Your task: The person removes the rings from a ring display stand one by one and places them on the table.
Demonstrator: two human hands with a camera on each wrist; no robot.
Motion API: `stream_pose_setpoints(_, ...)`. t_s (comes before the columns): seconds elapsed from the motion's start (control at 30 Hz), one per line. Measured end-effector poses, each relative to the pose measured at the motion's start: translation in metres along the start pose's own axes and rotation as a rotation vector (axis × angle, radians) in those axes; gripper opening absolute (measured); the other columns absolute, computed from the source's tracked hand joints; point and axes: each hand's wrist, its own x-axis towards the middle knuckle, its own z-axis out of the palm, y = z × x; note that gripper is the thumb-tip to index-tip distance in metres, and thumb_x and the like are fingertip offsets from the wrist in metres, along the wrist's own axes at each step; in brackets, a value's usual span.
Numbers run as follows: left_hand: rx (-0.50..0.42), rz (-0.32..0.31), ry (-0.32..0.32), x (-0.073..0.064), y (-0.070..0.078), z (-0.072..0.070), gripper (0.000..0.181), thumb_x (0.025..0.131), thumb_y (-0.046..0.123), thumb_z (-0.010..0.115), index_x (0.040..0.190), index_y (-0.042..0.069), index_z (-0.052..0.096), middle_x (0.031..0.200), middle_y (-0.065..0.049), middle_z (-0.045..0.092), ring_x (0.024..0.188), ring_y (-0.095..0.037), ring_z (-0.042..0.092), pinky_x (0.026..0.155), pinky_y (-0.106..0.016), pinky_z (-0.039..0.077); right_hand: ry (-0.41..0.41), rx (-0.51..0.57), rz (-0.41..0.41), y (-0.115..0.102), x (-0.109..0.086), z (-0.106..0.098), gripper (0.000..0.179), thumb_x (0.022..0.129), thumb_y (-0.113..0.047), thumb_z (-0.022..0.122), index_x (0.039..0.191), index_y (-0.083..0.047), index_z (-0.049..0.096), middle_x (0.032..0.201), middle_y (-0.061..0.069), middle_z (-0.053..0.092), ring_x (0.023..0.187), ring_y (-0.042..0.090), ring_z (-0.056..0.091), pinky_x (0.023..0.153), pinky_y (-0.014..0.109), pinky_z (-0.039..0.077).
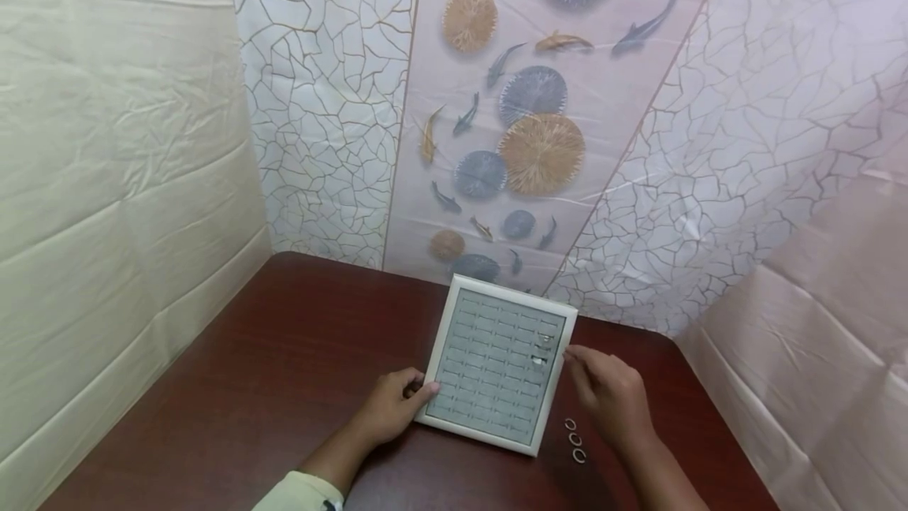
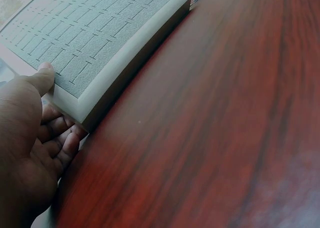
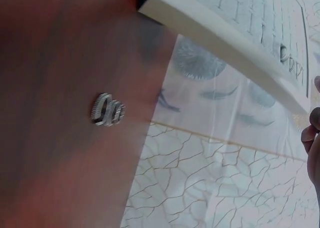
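Observation:
A ring display tray (image 1: pixel 485 408), white-framed with rows of slots in a grey pad, tilts up from the table. My left hand (image 1: pixel 397 404) grips its lower left edge. In the left wrist view, the thumb (image 2: pixel 44 78) lies on the front and the other fingers bend behind. Several silvery rings (image 1: pixel 541 359) sit in the slots near the upper right. At the tray's right edge is my right hand (image 1: pixel 613 393), fingertips by the frame; whether they pinch anything is unclear. Three loose rings (image 1: pixel 575 439) lie in a row on the table, below that hand.
The dark red wood-grain table (image 1: pixel 284 377) extends to the left of the tray. Behind it hangs a patterned cloth (image 1: pixel 496 180) with fish and round shapes. Pale cloth walls (image 1: pixel 128 180) stand on both sides.

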Motion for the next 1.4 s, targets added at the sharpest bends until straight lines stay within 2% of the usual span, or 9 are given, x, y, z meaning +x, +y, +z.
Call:
stream_pose_setpoints(0.13, -0.003, -0.003, 0.005, 0.0, -0.001, 0.0, 0.043, 0.094, 0.052, 0.06, 0.101, 0.011, 0.068, 0.085, 0.003, 0.069, 0.076, -0.006, 0.06, 0.068, -0.023, 0.048, -0.016, -0.014, -0.005, -0.002, 0.012, 0.007, 0.02, 0.079, -0.005, 0.079, 0.099, -0.006, 0.076, 0.084, 0.004, 0.075, 0.058, 0.012, 0.059, 0.053, 0.028, 0.046)
stream_pose_setpoints(0.23, 0.001, -0.003, 0.01, 0.0, -0.001, 0.0, 0.043, 0.094, 0.053, 0.06, 0.1, 0.011, 0.069, 0.084, 0.003, 0.069, 0.076, -0.006, 0.059, 0.068, -0.023, 0.047, -0.033, -0.026, 0.003, -0.003, 0.017, 0.013, 0.023, 0.078, -0.005, 0.08, 0.1, -0.007, 0.076, 0.086, 0.005, 0.076, 0.062, 0.016, 0.066, 0.055, 0.032, 0.049)
stream_pose_setpoints(0.37, 0.005, -0.005, 0.011, 0.001, -0.001, 0.001, 0.043, 0.094, 0.053, 0.06, 0.099, 0.011, 0.069, 0.084, 0.004, 0.069, 0.075, -0.005, 0.059, 0.068, -0.022, 0.047, -0.053, -0.045, 0.019, -0.004, 0.018, 0.02, 0.026, 0.076, -0.006, 0.082, 0.101, -0.008, 0.076, 0.089, 0.007, 0.077, 0.069, 0.02, 0.071, 0.058, 0.036, 0.053)
stream_pose_setpoints(0.5, -0.002, -0.006, 0.008, 0.001, -0.001, 0.001, 0.043, 0.094, 0.053, 0.06, 0.1, 0.011, 0.068, 0.083, 0.004, 0.069, 0.075, -0.005, 0.059, 0.067, -0.023, 0.047, -0.082, -0.054, 0.043, -0.004, 0.018, 0.023, 0.024, 0.079, -0.009, 0.081, 0.102, -0.01, 0.076, 0.091, 0.008, 0.077, 0.073, 0.021, 0.073, 0.06, 0.037, 0.055)
stream_pose_setpoints(0.73, -0.004, -0.004, 0.008, 0.001, 0.001, 0.0, 0.042, 0.094, 0.052, 0.061, 0.099, 0.011, 0.068, 0.082, 0.004, 0.068, 0.074, -0.006, 0.059, 0.067, -0.023, 0.047, -0.137, -0.053, 0.085, -0.008, 0.019, 0.025, 0.013, 0.085, -0.01, 0.077, 0.097, -0.013, 0.073, 0.083, 0.003, 0.075, 0.067, 0.015, 0.069, 0.058, 0.033, 0.053)
stream_pose_setpoints(0.93, -0.012, -0.011, 0.005, 0.0, 0.001, -0.001, 0.041, 0.094, 0.051, 0.061, 0.099, 0.011, 0.068, 0.082, 0.003, 0.068, 0.074, -0.006, 0.059, 0.067, -0.023, 0.047, -0.188, -0.019, 0.128, -0.011, 0.018, 0.027, 0.011, 0.088, -0.008, 0.074, 0.095, -0.014, 0.067, 0.072, -0.002, 0.066, 0.058, 0.006, 0.054, 0.052, 0.025, 0.044)
stream_pose_setpoints(1.1, -0.01, -0.015, 0.005, 0.0, 0.001, -0.001, 0.041, 0.094, 0.051, 0.061, 0.099, 0.011, 0.068, 0.083, 0.003, 0.069, 0.074, -0.006, 0.059, 0.067, -0.023, 0.047, -0.194, 0.004, 0.117, -0.011, 0.016, 0.027, 0.014, 0.089, -0.006, 0.072, 0.098, -0.013, 0.063, 0.07, -0.004, 0.061, 0.056, 0.004, 0.048, 0.051, 0.023, 0.04)
stream_pose_setpoints(1.4, 0.001, -0.008, 0.013, 0.0, 0.002, 0.0, 0.042, 0.094, 0.052, 0.061, 0.099, 0.011, 0.069, 0.082, 0.003, 0.069, 0.073, -0.005, 0.059, 0.066, -0.022, 0.047, -0.186, 0.024, 0.103, -0.012, 0.012, 0.024, 0.018, 0.088, -0.002, 0.071, 0.1, -0.01, 0.06, 0.072, -0.004, 0.059, 0.057, 0.0, 0.043, 0.052, 0.021, 0.039)
